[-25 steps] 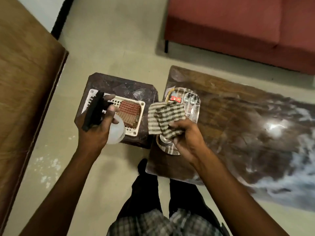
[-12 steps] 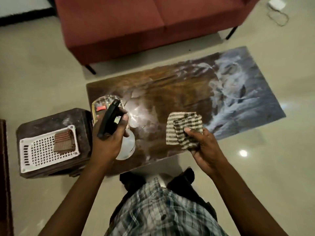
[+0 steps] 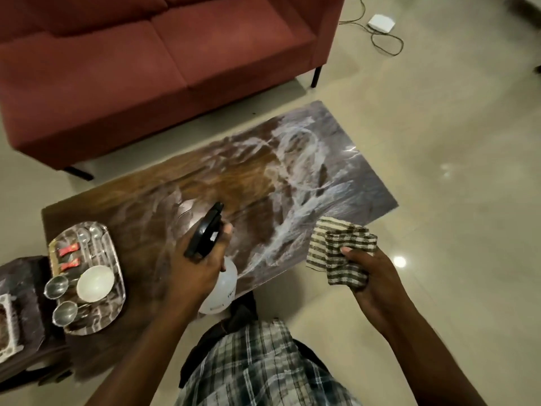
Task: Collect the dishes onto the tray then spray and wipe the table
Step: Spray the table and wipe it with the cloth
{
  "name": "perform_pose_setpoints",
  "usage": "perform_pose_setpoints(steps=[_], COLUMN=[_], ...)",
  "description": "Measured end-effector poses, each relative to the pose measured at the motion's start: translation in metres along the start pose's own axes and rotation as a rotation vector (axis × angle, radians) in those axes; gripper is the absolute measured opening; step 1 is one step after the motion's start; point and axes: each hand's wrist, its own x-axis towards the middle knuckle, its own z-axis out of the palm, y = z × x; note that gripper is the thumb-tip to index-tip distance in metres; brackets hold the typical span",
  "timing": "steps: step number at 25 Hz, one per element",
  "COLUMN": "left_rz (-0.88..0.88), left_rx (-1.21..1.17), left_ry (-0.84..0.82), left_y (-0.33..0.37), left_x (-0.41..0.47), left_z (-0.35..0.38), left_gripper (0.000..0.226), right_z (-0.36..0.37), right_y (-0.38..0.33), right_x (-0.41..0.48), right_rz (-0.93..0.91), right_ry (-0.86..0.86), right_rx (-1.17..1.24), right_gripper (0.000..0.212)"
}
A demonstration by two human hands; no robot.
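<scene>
My left hand (image 3: 196, 265) grips a white spray bottle (image 3: 224, 288) with a black trigger head, held over the near edge of the low patterned table (image 3: 263, 183), nozzle pointing across the top. My right hand (image 3: 370, 276) holds a folded striped cloth (image 3: 339, 247) just off the table's near right corner. A glass tray (image 3: 114, 276) sits on the table's left end. On it are a white bowl (image 3: 95, 282), two small steel cups (image 3: 57, 287), spoons (image 3: 85, 237) and two red sachets (image 3: 68, 249).
A red sofa (image 3: 152, 63) stands beyond the table. A dark stool (image 3: 26, 288) with a white basket (image 3: 7, 326) is at the left edge. A white box with a cable (image 3: 380, 23) lies on the tiled floor at the far right. My legs are below the table's near edge.
The view has swung right, away from the stool. My left hand carried the spray bottle from over the stool to above the table's middle. My right hand moved the cloth right, off the tray.
</scene>
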Motion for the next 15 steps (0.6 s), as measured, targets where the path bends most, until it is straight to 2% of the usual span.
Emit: perform_pose_setpoints(steps=[4,7,9,13,15], left_rz=[-0.012,-0.020,-0.048,-0.080,-0.072], left_rx=[-0.009,-0.035,-0.043,-0.064,-0.072], left_ry=[-0.027,-0.038,-0.023,-0.020,-0.010], left_y=[0.016,0.028,0.035,0.052,0.056], left_x=[0.041,0.074,0.102,0.158,0.189], left_z=[0.084,0.138,0.174,0.237,0.269], left_gripper=[0.016,0.007,0.008,0.026,0.019], right_z=[-0.041,-0.058,-0.067,-0.086,-0.101], right_y=[-0.028,-0.048,-0.068,-0.111,-0.123], right_x=[0.049,0.087,0.120,0.196,0.238], right_rz=[0.010,0.023,0.054,0.092,0.113], right_ry=[0.039,0.071,0.077,0.088,0.118], right_rx=[-0.008,-0.009,-0.039,-0.092,-0.147], right_gripper=[0.038,0.047,0.049,0.045,0.035])
